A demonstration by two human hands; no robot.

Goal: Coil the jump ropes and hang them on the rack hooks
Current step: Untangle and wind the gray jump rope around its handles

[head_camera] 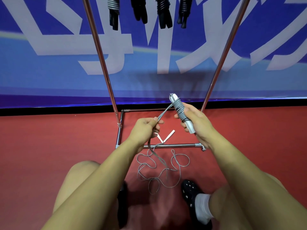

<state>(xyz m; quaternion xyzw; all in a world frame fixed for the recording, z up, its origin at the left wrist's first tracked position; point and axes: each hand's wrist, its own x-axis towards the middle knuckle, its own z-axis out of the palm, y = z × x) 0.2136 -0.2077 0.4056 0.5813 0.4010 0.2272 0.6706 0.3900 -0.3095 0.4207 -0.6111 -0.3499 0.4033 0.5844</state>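
**Head view: you are mid-wrap on the grey rope, with loose cord left to take up**

Head view shows your right hand (194, 120) with its fingers clenched round the white handles (189, 126), which stand tilted, their top end away from you. A tight grey coil (180, 110) is already wound around them, just above your grip. Your left hand (145, 128) pinches the free cord (163, 112) between thumb and fingers; the cord runs taut up and to the right from those fingers to the top of the coil.

To do this step well, I judge you should keep that stretch taut and lay each new turn touching the last one, so the coil stays tight. Let the cord slide through the left fingers rather than dropping it. The slack hangs below your left hand to the red floor (66, 138).

A second jump rope (163, 173) lies in a loose tangle on the floor below both hands, near your feet, its white handles (166, 136) just under your left fingers, by the rack's base bar (171, 145).

No containers are in sight. The rack (99, 52) serves instead: far above your fingers, several coiled ropes (137, 9) already hang between its uprights. The hooks themselves are out of frame.
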